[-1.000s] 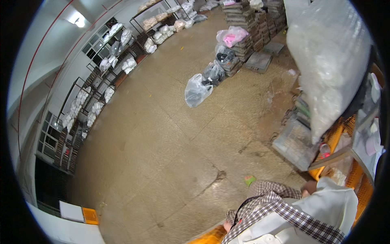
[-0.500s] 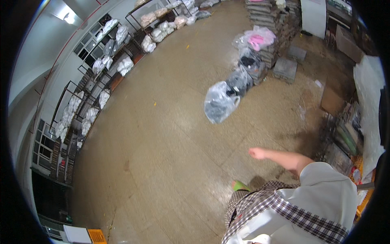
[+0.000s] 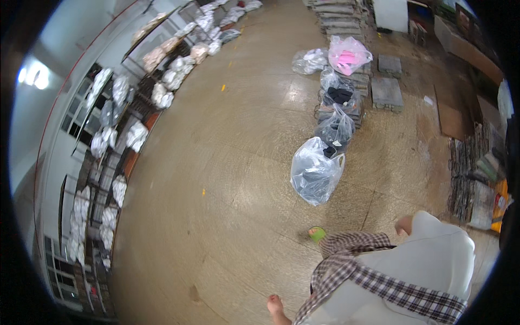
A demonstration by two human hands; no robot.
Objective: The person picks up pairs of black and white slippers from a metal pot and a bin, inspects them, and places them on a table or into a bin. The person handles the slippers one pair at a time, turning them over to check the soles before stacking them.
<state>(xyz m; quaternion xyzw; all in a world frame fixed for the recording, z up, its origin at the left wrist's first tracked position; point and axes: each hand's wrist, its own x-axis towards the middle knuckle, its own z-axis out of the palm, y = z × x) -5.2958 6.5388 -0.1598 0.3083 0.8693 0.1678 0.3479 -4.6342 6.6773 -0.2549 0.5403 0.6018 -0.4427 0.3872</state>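
Observation:
My left hand comes in at the lower edge over the bare floor, its fingers curled in and nothing showing in them. Beside my white sleeve, a bit of my right arm shows; its fingers are hidden. Neither hand touches anything that I can see. Ahead on the floor, the nearest thing is a clear plastic bag with grey contents. Behind it stand a clear bag of dark items and another with black cloth. A clear bag with pink contents sits farther back on stacked grey slabs.
Racks full of white bundles line the left wall. Flat grey slabs lie right of the bags. More stacked slabs and an orange crate stand at the right. My green-shod foot is on the brown floor.
My right arm has swung back from in front of me to beside my body. My left hand has come into view at the bottom. The bags appear nearer, and the view has turned.

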